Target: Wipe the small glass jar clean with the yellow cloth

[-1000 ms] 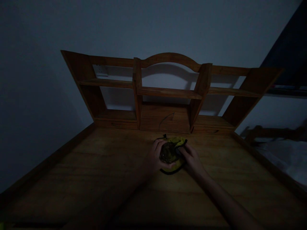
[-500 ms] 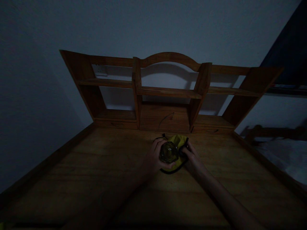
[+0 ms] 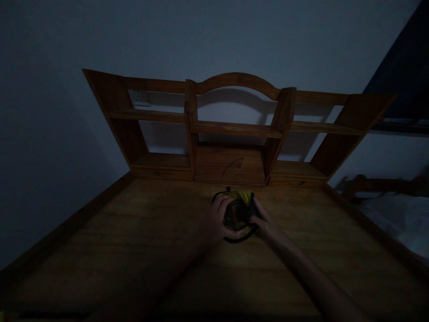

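Note:
A small yellow drawstring pouch [image 3: 241, 195] with a black cord lies on the wooden desk [image 3: 150, 232], near the foot of the shelf unit. My left hand [image 3: 216, 221] is wrapped round a small round dark glass object [image 3: 235, 214] that sits at the pouch's mouth. My right hand [image 3: 263, 224] grips the pouch's right edge, fingers closed on the fabric. The scene is very dim, so the round object's details are unclear.
A wooden shelf unit [image 3: 234, 129] with an arched top stands at the back of the desk against the wall. A raised rim [image 3: 67, 228] runs along the desk's left side. Something pale [image 3: 398, 219] lies beyond the right edge.
My right hand has drawn closer to the left one, bunching the pouch tighter round the glass object. Less yellow fabric shows now.

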{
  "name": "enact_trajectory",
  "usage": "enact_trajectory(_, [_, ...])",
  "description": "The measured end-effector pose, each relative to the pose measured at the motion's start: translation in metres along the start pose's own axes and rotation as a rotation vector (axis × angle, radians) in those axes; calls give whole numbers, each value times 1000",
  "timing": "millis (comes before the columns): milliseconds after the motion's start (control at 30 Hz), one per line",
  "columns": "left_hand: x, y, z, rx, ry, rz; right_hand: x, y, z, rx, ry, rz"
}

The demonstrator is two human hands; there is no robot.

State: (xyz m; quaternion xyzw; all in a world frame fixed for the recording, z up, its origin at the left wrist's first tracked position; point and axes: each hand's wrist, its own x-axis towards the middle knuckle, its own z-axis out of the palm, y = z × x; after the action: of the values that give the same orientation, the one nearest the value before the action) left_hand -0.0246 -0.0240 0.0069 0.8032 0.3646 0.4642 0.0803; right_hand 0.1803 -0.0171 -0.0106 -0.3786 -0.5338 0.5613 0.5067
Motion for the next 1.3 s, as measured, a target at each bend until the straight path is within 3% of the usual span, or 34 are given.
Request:
enact_trajectory(133, [-1, -2, 3, 71, 10, 78, -1, -3, 3, -218, 28, -39])
enact_trajectory(433, [-4, 0, 9, 249, -101, 251, 1, 5, 6, -539, -63, -245])
enact_trajectory(633, [-4, 3, 8, 216, -85, 220, -4, -1, 9, -773, -13, -328])
enact_trajectory(867, [-5, 5, 7, 166, -96, 215, -10, -15, 10, -999, -6, -293])
enact_trajectory(1000, [-2, 2, 4, 92, -116, 148, -8, -12, 6, -807, 103, -252])
enact_trajectory(1100, [1, 0, 1, 25, -86, 10, -3, -12, 6, -355, 177, -129])
enact_trajectory(1200, [5, -3, 0, -57, 2, -114, 5, -13, 10, 90, 110, -40])
enact_trajectory(1300, [8, -6, 2, -114, 67, -180, 12, -15, 14, 271, 41, -17])
